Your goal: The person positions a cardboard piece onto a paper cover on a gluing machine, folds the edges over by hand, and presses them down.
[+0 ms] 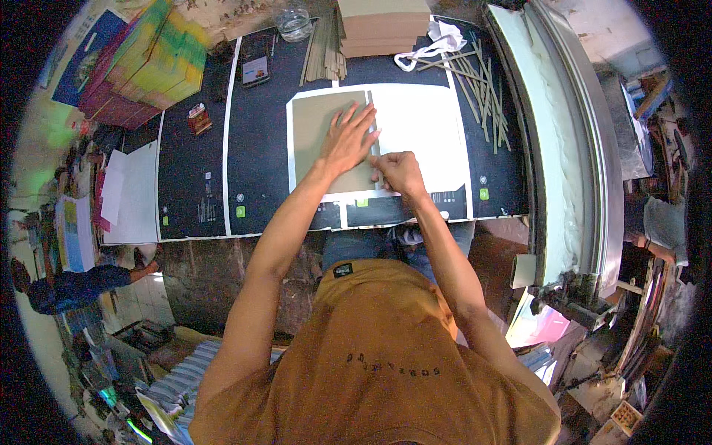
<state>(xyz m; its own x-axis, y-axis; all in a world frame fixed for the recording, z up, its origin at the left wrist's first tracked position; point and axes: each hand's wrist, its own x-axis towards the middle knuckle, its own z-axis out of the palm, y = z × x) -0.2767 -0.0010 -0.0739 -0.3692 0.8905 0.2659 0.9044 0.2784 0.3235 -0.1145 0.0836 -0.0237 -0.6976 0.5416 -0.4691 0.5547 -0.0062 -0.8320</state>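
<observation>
A grey-brown cardboard panel (pixel 315 133) lies on a large white sheet (pixel 419 126) on the dark worktable (pixel 193 170). My left hand (pixel 347 137) presses flat on the panel's right part, fingers spread. My right hand (pixel 398 172) is closed beside the panel's right edge, pinching something small and thin at the panel's lower right; I cannot tell what it is.
Thin cardboard strips (pixel 478 81) lie scattered at the right, more strips (pixel 324 55) and a stack of boards (pixel 384 26) at the back. A phone (pixel 255 70), a glass jar (pixel 293 22), a small red box (pixel 198 117) and colourful stacked books (pixel 144 63) sit left. A person's legs (pixel 81 282) stand at the left.
</observation>
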